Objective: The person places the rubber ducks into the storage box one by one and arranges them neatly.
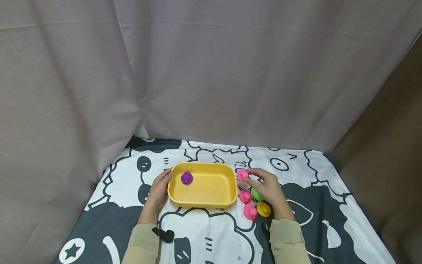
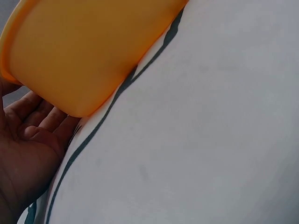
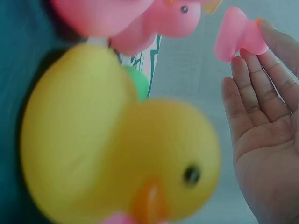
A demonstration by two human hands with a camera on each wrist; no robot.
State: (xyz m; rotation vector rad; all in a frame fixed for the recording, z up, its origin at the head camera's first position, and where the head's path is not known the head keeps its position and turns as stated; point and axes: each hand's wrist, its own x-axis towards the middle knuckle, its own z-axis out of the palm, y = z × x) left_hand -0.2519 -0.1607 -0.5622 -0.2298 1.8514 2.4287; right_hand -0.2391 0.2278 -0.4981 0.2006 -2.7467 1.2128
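Observation:
My left hand (image 1: 159,189) holds the left end of a shallow yellow tray (image 1: 211,201); in the left wrist view its fingers (image 2: 28,106) reach against the tray's outer side. Inside the tray, toward its left end, sits a purple rubber duck (image 1: 187,178). Just beyond the tray's right rim, my right hand (image 1: 268,187) pinches a pink rubber duck (image 1: 242,175) between thumb and fingertips, raised off the cloth in the right wrist view. Nearer me lie two more pink ducks (image 1: 250,211), a yellow duck (image 1: 263,209) and a green duck (image 1: 257,195), the last partly hidden by the right hand.
A black, white and dark grey cartoon-print cloth (image 1: 211,234) covers the table. Grey curtains (image 1: 230,73) hang behind and at the left, and a brownish curtain (image 1: 389,154) falls along the right. A black strap (image 1: 163,234) crosses the left sleeve.

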